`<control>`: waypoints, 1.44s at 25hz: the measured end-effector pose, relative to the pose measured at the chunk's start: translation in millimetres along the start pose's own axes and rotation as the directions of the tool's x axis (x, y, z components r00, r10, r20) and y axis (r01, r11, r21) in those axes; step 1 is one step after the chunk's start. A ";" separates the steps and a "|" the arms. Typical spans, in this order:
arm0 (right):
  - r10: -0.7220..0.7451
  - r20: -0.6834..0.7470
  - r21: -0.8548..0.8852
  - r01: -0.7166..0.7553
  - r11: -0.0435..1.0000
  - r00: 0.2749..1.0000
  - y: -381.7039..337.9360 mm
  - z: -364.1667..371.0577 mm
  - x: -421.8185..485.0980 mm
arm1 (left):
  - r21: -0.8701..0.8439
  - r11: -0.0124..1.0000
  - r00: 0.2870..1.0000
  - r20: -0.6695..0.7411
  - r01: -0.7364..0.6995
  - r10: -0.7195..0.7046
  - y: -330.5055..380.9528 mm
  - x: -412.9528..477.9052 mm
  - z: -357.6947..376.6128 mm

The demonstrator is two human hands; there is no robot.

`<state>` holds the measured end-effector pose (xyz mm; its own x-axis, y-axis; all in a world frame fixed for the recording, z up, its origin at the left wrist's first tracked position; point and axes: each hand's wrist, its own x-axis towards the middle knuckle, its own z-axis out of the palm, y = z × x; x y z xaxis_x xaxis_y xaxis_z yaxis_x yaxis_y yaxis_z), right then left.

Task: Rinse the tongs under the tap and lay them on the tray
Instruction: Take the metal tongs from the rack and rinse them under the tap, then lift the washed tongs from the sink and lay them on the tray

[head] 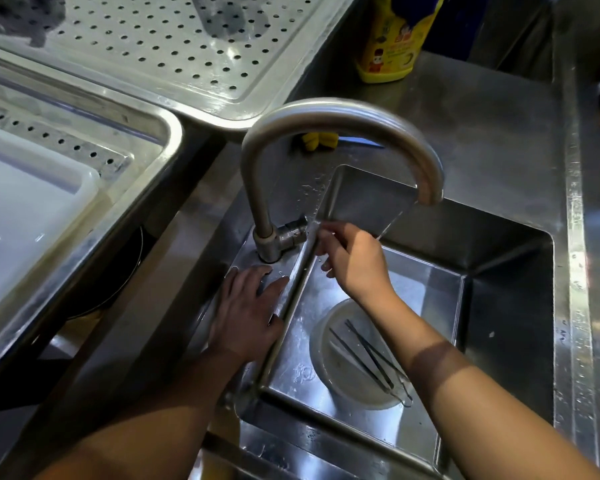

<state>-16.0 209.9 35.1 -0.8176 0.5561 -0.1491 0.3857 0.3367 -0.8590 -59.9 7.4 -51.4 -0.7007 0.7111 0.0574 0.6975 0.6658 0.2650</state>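
Note:
Thin dark metal tongs lie in a round white bowl on the floor of the steel sink. The curved tap arches over the sink, and water streams from its spout. My right hand reaches across to the tap's short side handle, thumb and fingers curled at its end. My left hand rests flat on the sink's left rim just below the tap's base, holding nothing. The perforated steel tray lies at the back left.
A second steel tray at the left holds a white plastic lid or board. A yellow detergent bottle stands on the counter behind the sink. A small yellow item sits behind the tap.

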 end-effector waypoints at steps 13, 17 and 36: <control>-0.262 0.102 -0.679 0.259 0.686 0.960 -36.5 11.5 12.4 | 0.009 1.000 1.000 -0.002 0.005 -0.005 0.5 0.1 -1.0; -0.250 0.152 -0.715 0.281 0.640 0.956 -41.6 13.3 11.9 | 0.027 1.000 1.000 0.016 0.009 -0.009 -0.3 -0.9 -0.6; -0.223 0.086 -0.396 0.238 0.887 0.971 -16.2 1.4 5.8 | 0.037 0.999 1.000 0.007 -0.006 0.006 2.1 0.3 -2.2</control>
<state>-27.6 206.6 47.4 -0.9166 0.3998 0.0045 0.3164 0.7321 -0.6033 -58.9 8.5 -48.7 -0.6955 0.7167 0.0520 0.7069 0.6694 0.2286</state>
